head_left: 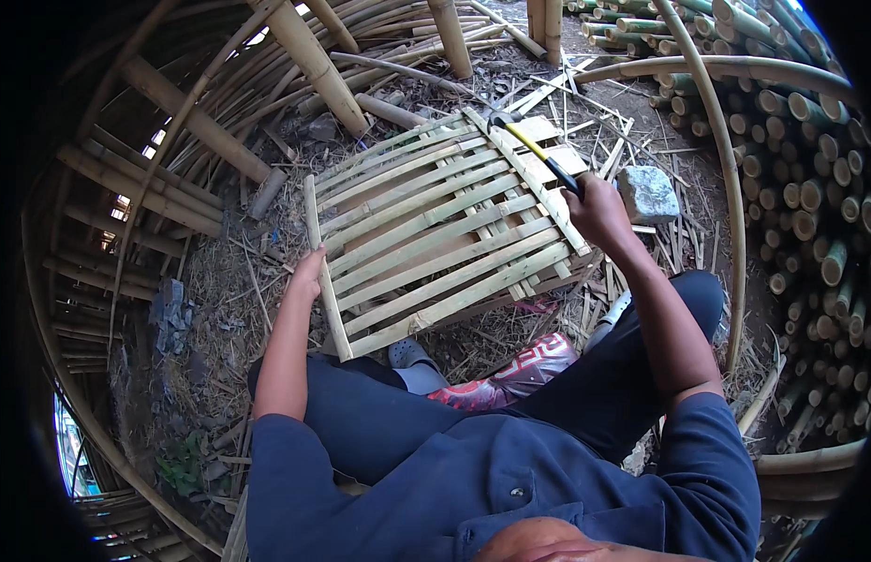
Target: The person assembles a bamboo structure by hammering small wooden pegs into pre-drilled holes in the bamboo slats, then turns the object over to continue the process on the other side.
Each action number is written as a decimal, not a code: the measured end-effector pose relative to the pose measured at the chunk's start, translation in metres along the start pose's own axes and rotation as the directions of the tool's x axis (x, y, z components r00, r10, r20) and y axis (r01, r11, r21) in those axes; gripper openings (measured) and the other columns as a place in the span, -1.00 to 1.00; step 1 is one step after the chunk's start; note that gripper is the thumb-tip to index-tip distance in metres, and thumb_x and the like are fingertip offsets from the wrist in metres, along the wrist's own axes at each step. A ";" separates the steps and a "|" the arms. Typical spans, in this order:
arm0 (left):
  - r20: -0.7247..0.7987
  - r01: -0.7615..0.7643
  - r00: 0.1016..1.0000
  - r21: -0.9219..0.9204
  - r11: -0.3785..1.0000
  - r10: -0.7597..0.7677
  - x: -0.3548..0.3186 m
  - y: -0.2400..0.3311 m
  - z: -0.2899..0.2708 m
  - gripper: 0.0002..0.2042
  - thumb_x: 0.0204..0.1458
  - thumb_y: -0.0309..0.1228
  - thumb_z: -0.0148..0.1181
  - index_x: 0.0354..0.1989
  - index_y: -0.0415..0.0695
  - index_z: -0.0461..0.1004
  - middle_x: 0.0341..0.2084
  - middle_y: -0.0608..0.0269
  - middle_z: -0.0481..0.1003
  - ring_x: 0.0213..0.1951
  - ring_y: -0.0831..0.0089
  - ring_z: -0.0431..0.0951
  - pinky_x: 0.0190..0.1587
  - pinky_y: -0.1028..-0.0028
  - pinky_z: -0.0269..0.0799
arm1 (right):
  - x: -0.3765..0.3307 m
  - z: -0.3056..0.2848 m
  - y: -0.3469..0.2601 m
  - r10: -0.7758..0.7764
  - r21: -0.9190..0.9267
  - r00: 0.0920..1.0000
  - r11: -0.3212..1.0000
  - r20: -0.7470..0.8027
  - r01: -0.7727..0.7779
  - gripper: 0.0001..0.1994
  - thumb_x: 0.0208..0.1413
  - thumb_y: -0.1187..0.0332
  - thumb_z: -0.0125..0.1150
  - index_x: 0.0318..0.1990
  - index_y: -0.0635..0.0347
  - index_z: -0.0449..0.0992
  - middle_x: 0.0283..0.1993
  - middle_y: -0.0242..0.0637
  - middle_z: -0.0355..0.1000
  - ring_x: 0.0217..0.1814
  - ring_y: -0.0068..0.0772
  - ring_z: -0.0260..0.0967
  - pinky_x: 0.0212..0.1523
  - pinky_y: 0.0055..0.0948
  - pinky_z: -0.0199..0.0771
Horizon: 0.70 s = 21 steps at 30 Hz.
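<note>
A panel of split bamboo slats (412, 245) lies in front of me above my knees, tilted, with a rail along its left end and another along its right. My left hand (309, 273) grips the left rail (325, 290) near its middle; some of its fingers are hidden. In my right hand (600, 208), closed round the grip, is a hammer (529, 145) with a yellow and black handle. Its dark head is over the far end of the right rail (524, 173); I cannot tell whether they touch. Wooden boards show beneath the slats.
A pale stone block (648, 194) sits right of the panel. Bamboo poles (810, 201) are stacked at the right, behind a curved pole (726, 169). Bamboo framing (164, 103) stands at the left. Dry scraps litter the ground, and a red printed cloth or bag (510, 375) lies between my legs.
</note>
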<state>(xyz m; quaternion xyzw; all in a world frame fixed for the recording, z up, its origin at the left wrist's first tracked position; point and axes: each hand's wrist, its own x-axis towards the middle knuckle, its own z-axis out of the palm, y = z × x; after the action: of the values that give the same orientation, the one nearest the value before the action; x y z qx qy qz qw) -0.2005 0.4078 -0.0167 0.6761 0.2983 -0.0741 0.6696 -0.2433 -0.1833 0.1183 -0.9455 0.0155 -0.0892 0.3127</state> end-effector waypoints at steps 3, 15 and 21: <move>-0.035 -0.143 0.988 0.132 0.981 0.148 0.001 -0.021 -0.016 -0.65 0.36 -0.13 0.09 0.14 -0.10 0.43 -0.04 0.14 0.52 -0.02 0.27 0.55 0.09 0.12 0.52 | -0.011 0.039 -0.036 -0.104 -0.019 0.982 0.994 0.160 0.109 -0.74 0.24 0.27 0.26 -0.27 0.35 0.50 -0.38 0.16 0.53 -0.30 0.27 0.51 -0.22 0.07 0.47; 0.073 0.068 0.994 0.129 0.989 -0.078 -0.034 -0.014 -0.019 -0.25 0.31 0.22 -0.05 0.37 -0.23 0.27 0.22 -0.11 0.46 0.18 0.06 0.54 0.23 0.07 0.46 | 0.007 0.081 -0.035 -0.220 -0.052 0.969 0.973 0.108 0.227 -0.65 0.36 0.17 0.13 -0.31 0.36 0.43 -0.45 0.20 0.49 -0.36 0.32 0.49 -0.29 0.14 0.45; -0.028 0.113 0.993 0.456 0.883 -0.112 -0.062 0.011 -0.024 -0.29 0.36 0.25 -0.30 0.16 -0.20 0.44 -0.06 0.05 0.59 -0.11 0.15 0.67 0.03 0.04 0.58 | 0.035 0.066 0.002 -0.132 -0.109 0.984 0.987 -0.123 0.119 -0.60 0.41 0.17 0.01 -0.31 0.42 0.44 -0.43 0.25 0.49 -0.36 0.37 0.48 -0.27 0.16 0.46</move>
<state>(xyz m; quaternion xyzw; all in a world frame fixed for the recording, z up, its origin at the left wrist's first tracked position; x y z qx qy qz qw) -0.2517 0.4123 0.0261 0.7960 0.3115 -0.1804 0.4865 -0.1969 -0.1491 0.0701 -0.9514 -0.0192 -0.1693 0.2566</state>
